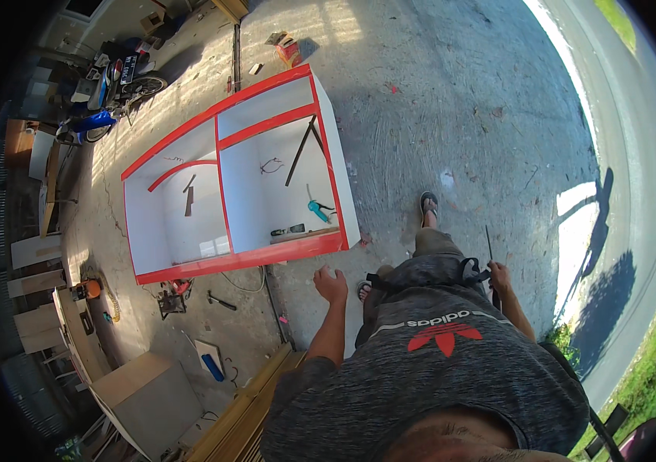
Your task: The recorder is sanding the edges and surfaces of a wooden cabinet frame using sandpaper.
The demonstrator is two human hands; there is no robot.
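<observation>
My left hand (330, 283) hangs with its fingers loosely apart and holds nothing. It is just short of the near right corner of a white cabinet (350, 192) with red edging, which lies on the floor with its compartments facing up. My right hand (500, 275) is closed at my right side on a thin dark rod (489, 240) that points away from me. Inside the cabinet are a teal pistol-shaped tool (318, 208), a dark hand tool (288, 230), long dark strips (299, 158) and a curved red strip (178, 171).
A hammer (222, 300) and a red power tool (175, 299) lie on the concrete floor beside the cabinet. An orange machine (87, 289) and a box-shaped wooden piece (149, 400) stand at left. A motorbike (116, 85) is parked at the far left; a road (620, 200) runs along the right.
</observation>
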